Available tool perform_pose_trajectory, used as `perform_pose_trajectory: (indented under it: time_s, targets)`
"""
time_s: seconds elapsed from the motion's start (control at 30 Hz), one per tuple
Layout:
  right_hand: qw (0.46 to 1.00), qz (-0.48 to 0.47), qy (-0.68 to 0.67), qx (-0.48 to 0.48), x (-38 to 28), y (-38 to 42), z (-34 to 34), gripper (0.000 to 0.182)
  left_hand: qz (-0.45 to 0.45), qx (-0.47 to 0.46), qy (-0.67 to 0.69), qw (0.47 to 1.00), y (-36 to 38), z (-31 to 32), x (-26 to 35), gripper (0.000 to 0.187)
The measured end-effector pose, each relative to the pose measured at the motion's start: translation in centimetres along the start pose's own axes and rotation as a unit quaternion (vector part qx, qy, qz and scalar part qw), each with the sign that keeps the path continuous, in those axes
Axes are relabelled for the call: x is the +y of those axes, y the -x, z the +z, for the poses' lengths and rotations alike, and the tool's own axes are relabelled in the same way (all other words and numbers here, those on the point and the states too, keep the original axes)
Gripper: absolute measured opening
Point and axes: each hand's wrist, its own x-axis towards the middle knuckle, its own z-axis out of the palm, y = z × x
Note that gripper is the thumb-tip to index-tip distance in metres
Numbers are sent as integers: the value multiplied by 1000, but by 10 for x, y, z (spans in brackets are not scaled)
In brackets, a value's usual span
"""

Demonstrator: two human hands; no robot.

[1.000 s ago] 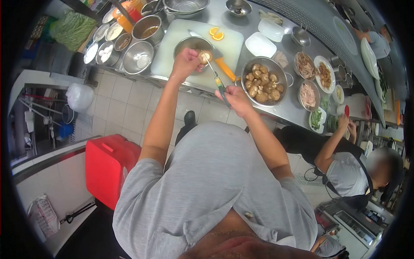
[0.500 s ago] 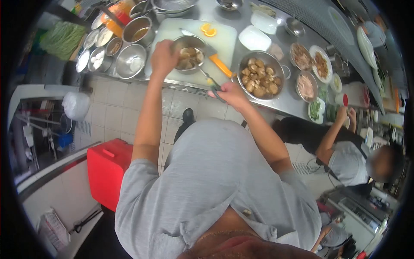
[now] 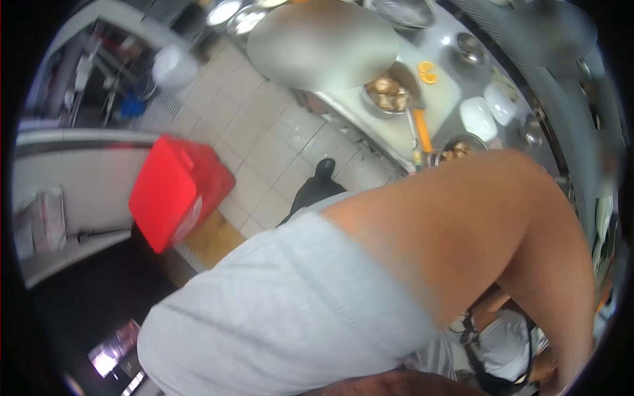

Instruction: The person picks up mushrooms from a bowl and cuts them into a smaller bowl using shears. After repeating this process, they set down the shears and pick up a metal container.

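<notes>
My bent left arm crosses close in front of the camera, and its hand lies outside the picture at the lower right. Most of my right hand is hidden behind that arm; only a sliver of skin shows at the lower end of the scissors. Their metal part points up beside the steel pot. Cut brown mushrooms lie inside this pot, on the white cutting board. An orange-handled knife lies right of the pot. Orange slices are behind it.
A bowl of mushrooms is partly covered by my arm. White dishes and a small steel bowl stand further back. A red bin is on the tiled floor at left. Another person is at lower right. A blurred patch hides part of the counter.
The view has swung, so the counter now sits towards the upper right. My left hand has left the pot, and its arm is raised across the view. Less of my right hand shows.
</notes>
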Motion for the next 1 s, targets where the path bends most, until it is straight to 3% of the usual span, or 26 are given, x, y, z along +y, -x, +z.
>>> perform_pose_trajectory:
  time_s: [0.17, 0.3, 0.37, 0.43, 0.47, 0.5, 0.53, 0.57, 0.63, 0.7, 0.9, 1.0]
  targets:
    - [994, -66, -57, 73, 0, 23, -24, 23, 56, 62, -8, 996, -9, -14, 20, 32]
    - [973, -112, -85, 185, 7, 60, -53, 26, 156, 146, -10, 977, -31, -41, 33, 31]
    - [966, -96, -65, 230, 19, 81, -78, 27, 183, 171, -6, 968, -37, -56, 35, 31]
    - [978, -44, -7, 205, 41, 93, -115, 34, 127, 135, 8, 983, -15, -65, 22, 30]
    - [967, -20, 8, 255, 40, 101, -123, 38, 60, 97, 17, 993, 3, -61, 12, 30]
    - [962, -10, 16, 271, 39, 109, -130, 35, -89, -78, 38, 992, 29, -54, 3, 31]
    - [958, 4, 26, 285, 39, 118, -135, 34, -118, -5, 31, 993, 61, -33, 1, 27]
    - [954, 14, 34, 299, 39, 122, -140, 32, -199, -112, 54, 972, 70, -5, -9, 28]
    - [947, 23, 36, 319, 44, 125, -143, 33, -237, -127, 30, 963, 95, 58, -19, 31]
    - [948, 15, 35, 317, 48, 128, -149, 33, -241, -238, 25, 941, 103, 99, -20, 33]
    - [946, -33, 67, 317, 52, 128, -146, 37, -294, -169, 72, 938, 107, 118, -20, 34]
    - [941, -67, 114, 313, 42, 131, -140, 35, -260, -104, 128, 951, 111, 112, -29, 37]
